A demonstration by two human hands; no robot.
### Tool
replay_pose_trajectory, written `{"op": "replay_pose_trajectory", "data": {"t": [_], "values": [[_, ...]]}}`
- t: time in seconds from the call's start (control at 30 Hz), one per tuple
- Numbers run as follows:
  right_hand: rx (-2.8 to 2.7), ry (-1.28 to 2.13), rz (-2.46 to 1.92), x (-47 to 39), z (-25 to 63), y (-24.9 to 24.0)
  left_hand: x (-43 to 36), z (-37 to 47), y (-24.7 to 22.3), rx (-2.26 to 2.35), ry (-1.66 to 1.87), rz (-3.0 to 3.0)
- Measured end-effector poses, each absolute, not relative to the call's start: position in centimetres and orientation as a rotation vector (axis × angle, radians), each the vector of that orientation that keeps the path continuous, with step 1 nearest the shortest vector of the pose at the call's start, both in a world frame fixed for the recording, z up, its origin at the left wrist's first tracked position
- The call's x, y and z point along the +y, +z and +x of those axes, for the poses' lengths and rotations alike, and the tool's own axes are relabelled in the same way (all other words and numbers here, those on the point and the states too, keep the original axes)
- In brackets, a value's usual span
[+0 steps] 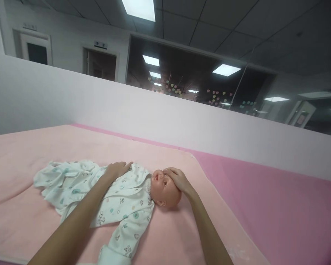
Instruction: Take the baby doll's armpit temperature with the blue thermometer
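A baby doll lies on its back on a pale pink blanket, its head to the right. It wears a white baby outfit printed with teal dots and small animals. My left hand rests on the doll's chest with the fingers stretched out over the cloth. Against the top of the doll's head lies my right hand, its fingers laid flat across the forehead. One sleeve reaches toward me, its end folded. The doll's hands and feet are hidden in the clothing.
Under the blanket is a darker pink mat. A white partition runs along the far side. Beyond it are doorways and a large window with heart stickers.
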State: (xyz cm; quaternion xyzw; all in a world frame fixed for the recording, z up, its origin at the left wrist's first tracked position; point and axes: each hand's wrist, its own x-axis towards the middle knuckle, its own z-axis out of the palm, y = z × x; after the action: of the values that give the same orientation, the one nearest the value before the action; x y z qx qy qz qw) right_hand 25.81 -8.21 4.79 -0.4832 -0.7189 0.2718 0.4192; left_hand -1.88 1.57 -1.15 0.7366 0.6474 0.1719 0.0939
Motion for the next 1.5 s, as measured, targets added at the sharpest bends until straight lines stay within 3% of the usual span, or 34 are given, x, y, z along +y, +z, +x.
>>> {"op": "replay_pose_trajectory", "data": {"t": [0.27,0.47,0.8,1.0,1.17,1.37,1.5], "values": [[-1.244,1.257,-1.077,-7.7,26.7,1.6,1.2,-1.7,-0.3,1.96,0.362,2.198],[-0.964,0.821,-1.165,-5.5,28.5,-0.5,1.1,-1.6,-0.1,2.035,0.285,2.216],[-1.086,1.396,-1.023,-6.3,27.4,0.0,0.9,-1.6,0.0,2.013,0.295,2.245],[-1.003,1.165,-0.991,-6.2,27.4,0.1,0.2,-1.4,0.6,1.988,0.335,2.208],[-1.118,1.318,-1.017,-6.5,27.4,0.1,-0.4,-1.3,1.1,1.952,0.288,2.264],[-1.07,1.08,-0.95,-5.9,28.1,0.3,-0.2,-1.4,0.9,1.975,0.209,2.342],[-1.123,1.143,-0.945,-6.0,28.0,0.3,-0.1,-1.5,0.8,1.978,0.191,2.355]]}}
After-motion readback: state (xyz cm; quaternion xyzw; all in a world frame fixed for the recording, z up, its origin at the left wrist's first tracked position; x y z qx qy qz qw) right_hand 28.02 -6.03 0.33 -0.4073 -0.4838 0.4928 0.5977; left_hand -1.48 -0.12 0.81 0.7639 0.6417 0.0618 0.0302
